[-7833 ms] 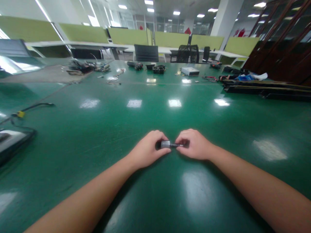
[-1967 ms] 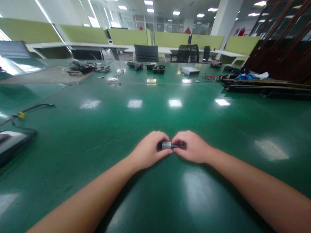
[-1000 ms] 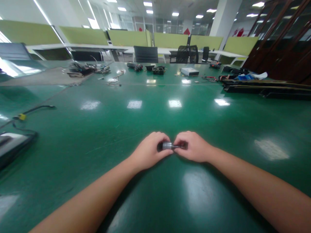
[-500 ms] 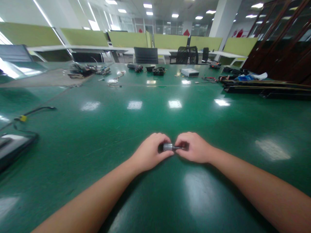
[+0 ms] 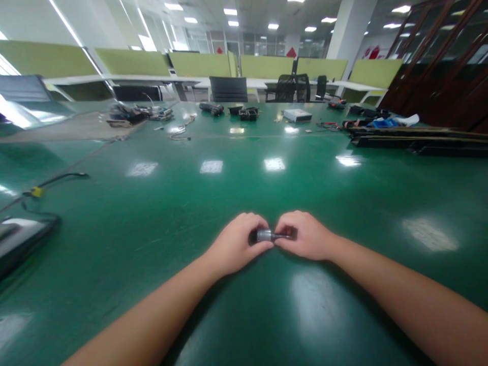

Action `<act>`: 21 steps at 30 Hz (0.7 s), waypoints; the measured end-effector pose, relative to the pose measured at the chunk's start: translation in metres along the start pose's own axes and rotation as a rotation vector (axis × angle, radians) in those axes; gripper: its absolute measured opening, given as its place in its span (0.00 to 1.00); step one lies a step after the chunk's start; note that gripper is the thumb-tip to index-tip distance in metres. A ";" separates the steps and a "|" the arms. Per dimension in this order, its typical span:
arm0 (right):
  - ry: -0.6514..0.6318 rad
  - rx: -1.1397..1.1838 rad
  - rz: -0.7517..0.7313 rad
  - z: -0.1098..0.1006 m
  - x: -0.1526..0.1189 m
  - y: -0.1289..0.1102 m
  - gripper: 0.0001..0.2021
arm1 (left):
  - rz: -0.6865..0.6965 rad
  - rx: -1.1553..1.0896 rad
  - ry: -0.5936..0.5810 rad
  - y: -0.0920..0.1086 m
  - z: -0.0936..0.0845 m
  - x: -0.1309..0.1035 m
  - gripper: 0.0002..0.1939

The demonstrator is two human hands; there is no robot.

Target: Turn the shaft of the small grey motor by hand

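A small silver cylinder (image 5: 264,235) lies level between my hands, its kind not clear at this size. From its right end runs a thin dark shaft (image 5: 282,236). My left hand (image 5: 235,241) is closed round the cylinder, thumb in front and fingers behind. Thumb and fingers of my right hand (image 5: 309,236) are closed on the shaft close to where it meets the cylinder. The fingertips of both hands almost meet. Both hands are low over the green tabletop (image 5: 236,198), and the left end of the cylinder is partly hidden in the left hand's shadow.
At the left edge lies a grey and black device (image 5: 26,239) with a black cable (image 5: 63,177). Along the far side are tools and parts, a white box (image 5: 297,115), and long black strips (image 5: 419,138) at the right. Chairs (image 5: 229,89) stand beyond.
The whole scene sits slightly lower in the picture, as the camera has tilted a little. My hands keep the same hold on the silver cylinder and its shaft.
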State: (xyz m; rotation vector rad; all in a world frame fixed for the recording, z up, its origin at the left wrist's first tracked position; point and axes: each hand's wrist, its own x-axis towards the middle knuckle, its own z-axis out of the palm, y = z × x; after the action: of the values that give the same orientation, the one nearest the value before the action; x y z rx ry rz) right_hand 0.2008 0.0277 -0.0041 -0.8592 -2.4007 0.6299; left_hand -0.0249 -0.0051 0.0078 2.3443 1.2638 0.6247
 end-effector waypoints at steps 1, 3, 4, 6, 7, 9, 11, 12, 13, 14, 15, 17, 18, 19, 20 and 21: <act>0.002 -0.004 -0.001 0.000 0.000 0.000 0.04 | 0.000 0.001 0.000 0.000 0.000 0.000 0.12; 0.003 -0.007 -0.007 0.000 0.000 0.000 0.04 | 0.001 0.002 0.000 0.000 0.000 0.000 0.11; 0.002 -0.007 -0.009 0.000 -0.001 0.000 0.04 | 0.002 0.000 0.000 0.000 0.001 0.000 0.11; -0.001 -0.006 -0.010 0.000 -0.001 0.000 0.04 | 0.005 -0.006 0.000 0.000 0.001 -0.001 0.11; 0.000 -0.007 -0.009 0.000 -0.001 0.000 0.04 | 0.006 -0.007 0.001 0.001 0.001 -0.001 0.11; 0.002 -0.007 -0.006 0.000 -0.002 -0.001 0.04 | 0.006 -0.005 0.002 0.001 0.001 -0.001 0.12; 0.002 -0.001 -0.011 0.000 -0.002 -0.001 0.04 | 0.006 -0.004 0.003 0.000 0.001 -0.001 0.12; 0.003 0.001 -0.015 -0.001 -0.002 -0.001 0.04 | 0.008 -0.005 0.003 0.000 0.001 -0.001 0.12; 0.002 0.001 -0.019 -0.001 -0.003 -0.001 0.04 | 0.011 -0.008 0.003 0.000 0.001 -0.001 0.12; 0.003 -0.003 -0.022 -0.001 -0.003 -0.001 0.04 | 0.012 -0.010 0.003 0.000 0.000 -0.001 0.11; 0.004 -0.009 -0.024 -0.002 -0.003 0.000 0.04 | 0.013 -0.011 0.002 0.000 0.000 -0.002 0.11; 0.006 -0.020 -0.020 -0.004 -0.003 0.000 0.04 | 0.012 -0.015 0.004 0.000 0.000 -0.002 0.11; 0.005 -0.023 -0.015 -0.005 -0.003 0.001 0.04 | 0.009 -0.019 0.007 0.000 0.000 -0.002 0.11; 0.002 -0.023 -0.011 -0.006 -0.004 0.001 0.04 | 0.004 -0.024 0.012 0.000 0.000 -0.002 0.11; 0.000 -0.024 -0.006 -0.007 -0.004 0.002 0.03 | -0.004 -0.029 0.017 0.000 0.001 -0.002 0.11; 0.000 -0.025 -0.002 -0.008 -0.004 0.003 0.03 | -0.014 -0.034 0.024 0.001 0.001 -0.002 0.11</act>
State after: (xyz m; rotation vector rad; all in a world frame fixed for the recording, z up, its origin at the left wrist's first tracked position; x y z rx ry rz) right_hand 0.2097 0.0288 -0.0009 -0.8675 -2.4138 0.6010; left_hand -0.0250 -0.0073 0.0070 2.3052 1.2682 0.6664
